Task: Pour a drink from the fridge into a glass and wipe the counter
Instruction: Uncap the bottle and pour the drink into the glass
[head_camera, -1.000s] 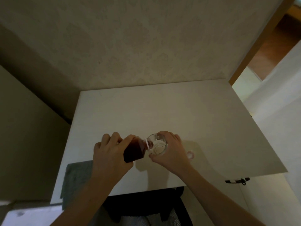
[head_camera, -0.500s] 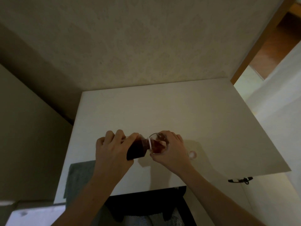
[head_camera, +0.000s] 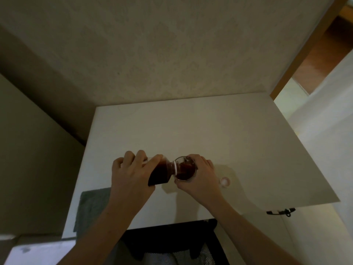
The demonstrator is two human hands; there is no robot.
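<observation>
My left hand (head_camera: 131, 175) grips a bottle of dark red drink (head_camera: 162, 173), tipped on its side with its white-ringed neck over the rim of a small clear glass (head_camera: 185, 170). Dark liquid fills a good part of the glass. My right hand (head_camera: 200, 178) is wrapped around the glass from the right and steadies it on the white counter (head_camera: 191, 127). A grey cloth (head_camera: 91, 207) lies flat at the counter's front left corner, behind my left forearm.
The bottle's small round cap (head_camera: 225, 181) lies on the counter just right of my right hand. A patterned wall rises behind the counter. A dark chair (head_camera: 168, 243) sits below the front edge. A black clip (head_camera: 280, 211) hangs at the front right corner.
The glass went from nearly empty to holding dark red drink. The bottle has tipped further toward the glass. Both hands stayed in place.
</observation>
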